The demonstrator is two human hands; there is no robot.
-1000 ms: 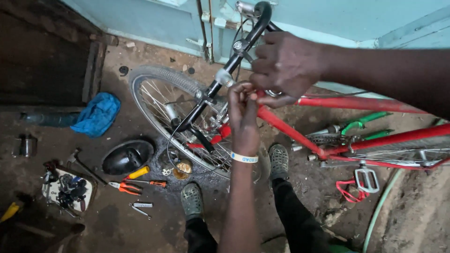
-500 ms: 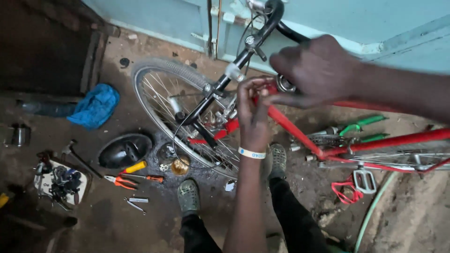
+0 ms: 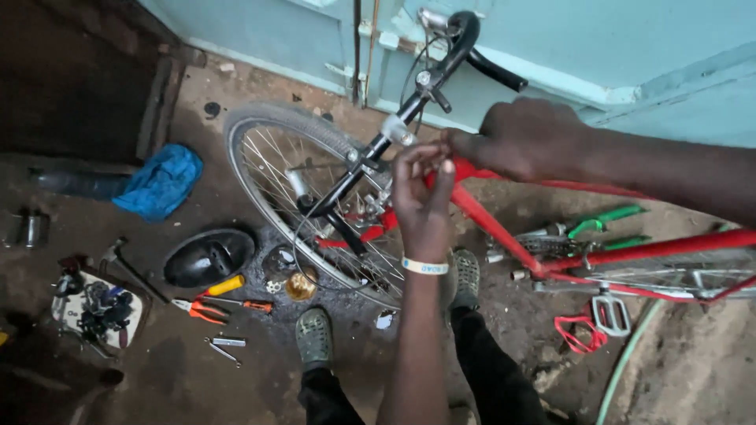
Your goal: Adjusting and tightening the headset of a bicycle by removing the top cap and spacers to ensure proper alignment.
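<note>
- The red bike (image 3: 551, 260) stands by the blue wall (image 3: 630, 55), its front wheel (image 3: 315, 205) turned aside.
- Left hand (image 3: 423, 193) reaches up, fingertips pinched at the frame's front.
- Right hand (image 3: 528, 140) clenches the frame top from above.

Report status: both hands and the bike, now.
Left hand pinching at the red steel bicycle frame near the head tube. Right hand closed over the same spot. Black handlebar overhead; spoked front wheel alongside, clear.
</note>
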